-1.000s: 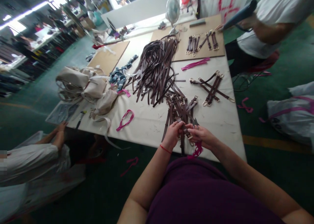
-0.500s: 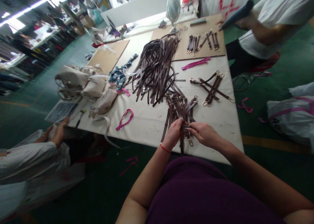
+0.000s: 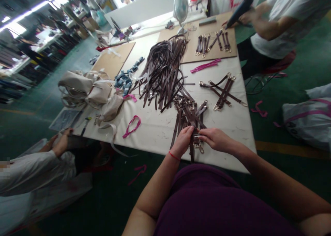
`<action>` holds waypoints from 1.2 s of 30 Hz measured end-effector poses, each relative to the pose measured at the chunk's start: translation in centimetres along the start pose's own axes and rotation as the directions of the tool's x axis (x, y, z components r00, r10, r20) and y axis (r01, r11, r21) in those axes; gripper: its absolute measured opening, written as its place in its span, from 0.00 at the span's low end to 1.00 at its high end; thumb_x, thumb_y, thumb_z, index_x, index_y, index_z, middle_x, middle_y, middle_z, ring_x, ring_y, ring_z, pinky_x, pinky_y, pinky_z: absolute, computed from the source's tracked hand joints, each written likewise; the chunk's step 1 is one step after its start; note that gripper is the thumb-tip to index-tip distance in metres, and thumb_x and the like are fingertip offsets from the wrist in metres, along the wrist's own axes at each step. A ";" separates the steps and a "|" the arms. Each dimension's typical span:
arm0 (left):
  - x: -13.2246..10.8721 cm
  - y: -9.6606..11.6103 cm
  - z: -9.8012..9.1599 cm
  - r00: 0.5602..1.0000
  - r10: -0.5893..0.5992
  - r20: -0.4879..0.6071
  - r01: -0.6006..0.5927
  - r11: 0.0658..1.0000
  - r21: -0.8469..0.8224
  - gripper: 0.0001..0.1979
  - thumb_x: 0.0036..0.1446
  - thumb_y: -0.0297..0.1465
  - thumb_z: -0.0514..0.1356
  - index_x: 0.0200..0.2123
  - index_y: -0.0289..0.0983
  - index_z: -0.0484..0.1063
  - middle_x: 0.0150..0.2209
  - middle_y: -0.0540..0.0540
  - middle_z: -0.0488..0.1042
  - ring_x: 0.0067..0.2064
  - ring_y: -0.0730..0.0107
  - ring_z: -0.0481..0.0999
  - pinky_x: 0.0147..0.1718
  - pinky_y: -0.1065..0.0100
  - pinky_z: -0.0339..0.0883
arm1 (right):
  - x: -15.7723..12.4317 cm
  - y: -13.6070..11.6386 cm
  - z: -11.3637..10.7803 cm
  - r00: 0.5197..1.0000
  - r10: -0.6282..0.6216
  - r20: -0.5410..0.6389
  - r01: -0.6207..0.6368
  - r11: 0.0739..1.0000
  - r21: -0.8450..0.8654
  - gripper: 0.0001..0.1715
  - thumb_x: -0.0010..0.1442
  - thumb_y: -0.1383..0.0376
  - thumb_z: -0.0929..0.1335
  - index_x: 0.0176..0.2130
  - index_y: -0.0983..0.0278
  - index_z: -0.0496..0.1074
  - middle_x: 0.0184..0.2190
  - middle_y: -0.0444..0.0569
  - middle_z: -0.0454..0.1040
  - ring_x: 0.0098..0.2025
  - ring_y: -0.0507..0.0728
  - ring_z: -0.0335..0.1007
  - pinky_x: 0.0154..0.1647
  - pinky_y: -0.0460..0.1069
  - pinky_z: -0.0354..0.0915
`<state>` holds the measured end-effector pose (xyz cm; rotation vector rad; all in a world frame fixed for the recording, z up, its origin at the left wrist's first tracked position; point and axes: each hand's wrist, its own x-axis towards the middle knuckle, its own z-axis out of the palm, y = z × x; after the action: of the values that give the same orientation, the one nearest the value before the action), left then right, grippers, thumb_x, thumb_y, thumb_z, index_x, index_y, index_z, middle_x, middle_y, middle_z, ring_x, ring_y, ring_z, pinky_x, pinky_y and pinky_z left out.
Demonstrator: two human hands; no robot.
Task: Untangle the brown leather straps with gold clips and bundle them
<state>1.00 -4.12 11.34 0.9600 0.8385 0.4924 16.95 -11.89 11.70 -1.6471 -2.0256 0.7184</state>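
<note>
Several brown straps [image 3: 190, 116] lie at the near edge of the table [image 3: 155, 134]. My left hand [image 3: 184, 140] pinches one; my right hand [image 3: 217, 139] curls beside it, grip indeterminate.

Holds a brown strap [image 3: 191, 118] in the left hand [image 3: 184, 139], with the right hand [image 3: 216, 139] just beside it, on something too small to make out. Wears a red wristband [image 3: 174, 155] and a purple top [image 3: 222, 201]. Has buckled straps [image 3: 184, 108] piled beneath both hands, a heap of long straps [image 3: 165, 70] beyond, and crossed straps [image 3: 223, 94] to the right, all on a pale table [image 3: 152, 125]. Shows a pink loop [image 3: 131, 126] and beige bags [image 3: 77, 84] at left, and at right a seated co-worker [image 3: 284, 32] pointing a dark tool [image 3: 240, 10] toward a brown board [image 3: 190, 55].
</note>
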 end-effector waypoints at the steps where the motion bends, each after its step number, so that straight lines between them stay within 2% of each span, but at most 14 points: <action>1: 0.0 0.0 0.1 1.000 0.006 0.001 -0.006 1.000 0.007 0.16 0.55 0.42 0.60 0.33 0.33 0.74 0.27 0.49 0.72 0.26 0.76 0.67 0.29 0.73 0.62 | 0.0 0.1 0.0 1.000 -0.006 0.005 0.006 0.999 0.044 0.17 0.68 0.58 0.59 0.38 0.64 0.71 0.33 0.51 0.75 0.36 0.57 0.71 0.36 0.48 0.60; 7: -0.1 0.2 0.3 1.000 -0.007 0.003 0.007 1.000 0.024 0.18 0.53 0.44 0.61 0.33 0.33 0.74 0.29 0.48 0.74 0.28 0.75 0.69 0.28 0.73 0.62 | 0.0 0.6 -0.2 0.999 -0.018 0.036 0.008 0.965 0.263 0.16 0.67 0.58 0.60 0.37 0.64 0.71 0.31 0.48 0.74 0.33 0.55 0.69 0.36 0.47 0.60; 13: 0.0 0.0 0.5 1.000 0.009 0.026 -0.009 1.000 -0.008 0.19 0.53 0.45 0.62 0.34 0.33 0.74 0.29 0.48 0.74 0.27 0.75 0.69 0.27 0.73 0.62 | -0.3 0.8 -0.2 0.999 0.013 0.035 -0.024 0.929 0.370 0.18 0.67 0.56 0.59 0.37 0.64 0.71 0.31 0.47 0.73 0.34 0.55 0.68 0.36 0.47 0.61; 21: 0.0 -0.5 0.8 0.999 0.051 0.002 -0.051 0.998 -0.026 0.19 0.54 0.45 0.61 0.36 0.34 0.74 0.30 0.48 0.74 0.28 0.74 0.70 0.28 0.73 0.63 | -0.4 0.0 -0.2 0.999 0.032 -0.037 -0.024 0.981 0.194 0.16 0.67 0.58 0.60 0.37 0.64 0.71 0.33 0.50 0.74 0.34 0.56 0.69 0.36 0.48 0.61; 27: -0.3 -0.4 1.1 0.997 0.078 -0.010 -0.078 0.997 0.010 0.19 0.56 0.45 0.59 0.36 0.34 0.73 0.31 0.47 0.74 0.30 0.73 0.70 0.29 0.72 0.63 | -0.5 -0.2 -0.2 0.999 0.031 -0.038 -0.023 0.977 0.213 0.17 0.67 0.58 0.60 0.36 0.64 0.71 0.31 0.50 0.75 0.32 0.55 0.69 0.35 0.48 0.62; 36: -0.2 -1.2 0.9 0.991 0.131 -0.016 -0.128 0.983 0.133 0.17 0.60 0.44 0.56 0.38 0.36 0.74 0.35 0.46 0.75 0.36 0.70 0.72 0.35 0.72 0.65 | -0.4 0.0 -0.4 1.000 -0.019 -0.001 0.019 0.989 0.147 0.17 0.67 0.59 0.60 0.36 0.65 0.72 0.33 0.52 0.75 0.35 0.56 0.69 0.37 0.48 0.61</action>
<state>1.58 -5.35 10.66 1.1372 0.8421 0.5670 17.34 -12.19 12.02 -1.5418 -1.9365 0.8409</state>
